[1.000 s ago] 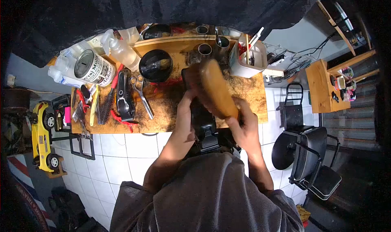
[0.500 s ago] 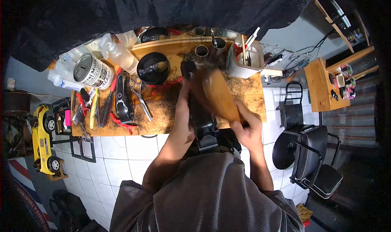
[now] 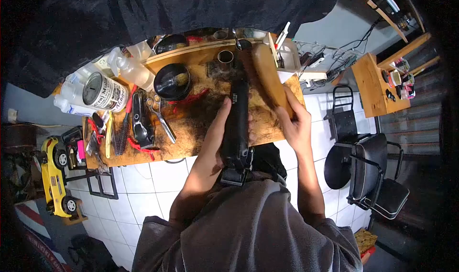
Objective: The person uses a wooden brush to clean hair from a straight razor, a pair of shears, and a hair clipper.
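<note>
My left hand point(image 3: 215, 136) is closed round a black hair clipper point(image 3: 236, 121), its blade end pointing toward my body and a guard comb fitted there. In my right hand point(image 3: 297, 125) is a wooden brush point(image 3: 266, 71), gripped by its lower end. Its dark bristles face left, toward the clipper, and are apart from it. Both things are held above the near edge of a wooden table point(image 3: 191, 139) strewn with hair clippings. To the left on the table lie another clipper point(image 3: 141, 116), scissors point(image 3: 163, 120) and a round black brush point(image 3: 122, 134).
A black bowl point(image 3: 167, 86), a large labelled can point(image 3: 103, 94) and a spray bottle point(image 3: 136, 71) stand at the back left. Behind the brush are a dark cup point(image 3: 225, 59) and a white container point(image 3: 290, 64). A black chair point(image 3: 368, 164) stands at right.
The brush has swung away from the clipper, up and to the right. The clipper has turned more upright in my left hand and more of its body shows. The view has shifted slightly.
</note>
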Demonstrator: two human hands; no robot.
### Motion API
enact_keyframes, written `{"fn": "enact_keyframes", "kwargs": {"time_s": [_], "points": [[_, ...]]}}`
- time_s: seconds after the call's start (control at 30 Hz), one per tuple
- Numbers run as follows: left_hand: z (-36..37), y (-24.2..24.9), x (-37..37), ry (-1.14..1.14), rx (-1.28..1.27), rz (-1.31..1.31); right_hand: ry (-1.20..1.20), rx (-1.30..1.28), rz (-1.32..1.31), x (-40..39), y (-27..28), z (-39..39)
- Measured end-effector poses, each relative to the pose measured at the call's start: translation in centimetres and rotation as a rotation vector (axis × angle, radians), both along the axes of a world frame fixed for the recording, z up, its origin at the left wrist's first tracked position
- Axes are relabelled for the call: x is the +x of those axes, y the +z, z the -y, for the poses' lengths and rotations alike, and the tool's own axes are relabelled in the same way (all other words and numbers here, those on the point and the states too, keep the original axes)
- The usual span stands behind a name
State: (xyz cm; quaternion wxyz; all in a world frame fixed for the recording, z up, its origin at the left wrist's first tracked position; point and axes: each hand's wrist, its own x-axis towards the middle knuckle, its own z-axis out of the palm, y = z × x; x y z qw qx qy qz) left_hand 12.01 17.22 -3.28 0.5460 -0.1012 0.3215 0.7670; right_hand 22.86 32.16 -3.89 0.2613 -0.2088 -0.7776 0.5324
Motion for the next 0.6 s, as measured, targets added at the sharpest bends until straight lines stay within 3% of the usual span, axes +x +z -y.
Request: {"fn": "enact_keyframes", "kwargs": {"time_s": [0.03, 0.07, 0.1, 0.17, 0.23, 0.3, 0.33, 0.37, 0.43, 0.5, 0.57, 0.6], "points": [[0.0, 0.3, 0.1, 0.058, 0.06, 0.035, -0.034, -0.022, -0.07, 0.8, -0.3, 0.1], [1.1, -1.9, -0.9, -0.07, 0.257, 0.077, 0.005, -0.114, -0.03, 2.2, -0.4, 0.2], [1.0, -2.6, -1.0, -0.064, 0.25, 0.078, 0.011, -0.121, -0.028, 3.7, -0.4, 0.1], [0.2, -3.2, -1.3, 0.122, -0.05, -0.169, 0.453, 0.091, 0.008, 5.6, -0.1, -0.4], [0.4, -3.3, -1.6, 0.096, 0.035, -0.04, 0.545, 0.051, 0.028, 5.7, 0.1, 0.2], [-0.3, -2.5, -1.8, -0.056, 0.074, -0.034, 0.529, 0.16, -0.008, 5.1, -0.4, 0.0], [0.2, -0.7, -1.2, -0.108, -0.131, 0.099, 0.388, 0.112, 0.051, 4.6, -0.6, -0.2], [-1.6, 0.4, 1.0, 0.224, -0.331, -0.155, 0.248, 0.064, 0.11, 4.0, -0.8, -0.3], [-2.0, -0.6, 1.0, 0.042, -0.048, -0.081, 0.162, 0.045, 0.021, 1.6, -0.4, -1.0], [-2.6, -0.6, 0.9, 0.025, -0.088, -0.067, 0.009, 0.046, -0.015, 0.3, 0.8, -1.9], [-2.5, -0.3, 0.6, -0.016, 0.185, 0.156, 0.009, 0.021, -0.035, 0.6, 0.5, -2.7], [-2.3, -0.4, 0.4, -0.039, 0.213, 0.145, 0.073, -0.009, -0.061, 1.3, 0.3, -2.9]]}}
